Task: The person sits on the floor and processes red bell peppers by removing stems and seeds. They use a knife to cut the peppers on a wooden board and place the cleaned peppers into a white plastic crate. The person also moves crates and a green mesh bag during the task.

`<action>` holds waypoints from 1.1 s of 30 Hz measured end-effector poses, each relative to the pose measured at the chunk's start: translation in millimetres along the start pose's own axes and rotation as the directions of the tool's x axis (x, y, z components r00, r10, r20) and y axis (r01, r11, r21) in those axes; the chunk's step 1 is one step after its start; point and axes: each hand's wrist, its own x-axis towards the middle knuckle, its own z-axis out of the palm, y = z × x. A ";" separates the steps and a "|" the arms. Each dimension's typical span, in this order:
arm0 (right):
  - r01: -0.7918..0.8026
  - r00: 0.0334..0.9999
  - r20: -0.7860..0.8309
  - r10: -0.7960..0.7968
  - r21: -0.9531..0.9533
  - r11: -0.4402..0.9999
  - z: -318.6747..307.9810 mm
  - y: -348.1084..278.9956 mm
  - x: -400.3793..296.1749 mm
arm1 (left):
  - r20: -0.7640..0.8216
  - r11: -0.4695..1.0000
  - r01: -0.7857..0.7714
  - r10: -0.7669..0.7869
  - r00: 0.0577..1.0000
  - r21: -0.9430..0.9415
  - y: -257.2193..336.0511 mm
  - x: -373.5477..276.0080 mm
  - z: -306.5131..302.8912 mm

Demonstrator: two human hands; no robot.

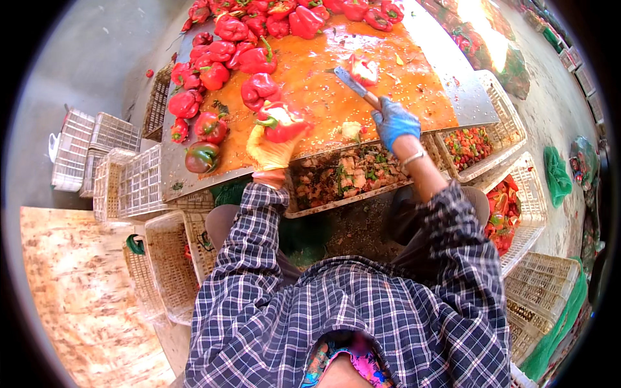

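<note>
My left hand [272,148], in a yellow glove, holds a cut red bell pepper [284,121] with its pale inside and green stem showing, over the near edge of the table. In my blue-gloved right hand [395,121] is a knife [353,83] with a wooden handle, its blade pointing up and to the left. Close to the blade lies another cut red pepper piece [364,70]. A pale pepper core [351,130] rests between my hands near the edge. Whole red bell peppers [259,91] are heaped at the table's left and far side; a green-red pepper [202,157] sits at the near left.
The metal table [478,104] has a wet orange surface. Below its near edge is a crate of pepper scraps [359,174]. At right stand a crate of diced pieces [468,145] and a crate of red pepper pieces [504,213]. Plastic crates [140,179] are at left.
</note>
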 end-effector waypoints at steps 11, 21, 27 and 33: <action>0.442 0.734 0.163 -0.660 0.623 0.645 -14.6 -87.3 -65.1 | 0.126 0.971 -0.047 0.017 0.992 0.236 -10.1 -77.7 51.0; 0.535 0.714 0.213 -0.667 0.448 0.716 17.2 -98.0 -54.5 | 0.074 0.905 0.058 -0.098 0.992 0.421 -24.8 -61.0 23.4; -0.158 0.622 0.404 -0.671 0.904 0.398 15.4 -89.6 -55.8 | 0.015 0.915 0.120 -0.136 0.991 0.385 -22.5 -58.9 25.7; -0.126 0.556 0.384 -0.738 0.916 0.381 33.0 -68.0 -44.8 | 0.028 0.979 0.160 -0.165 0.986 0.125 -15.1 -51.6 28.4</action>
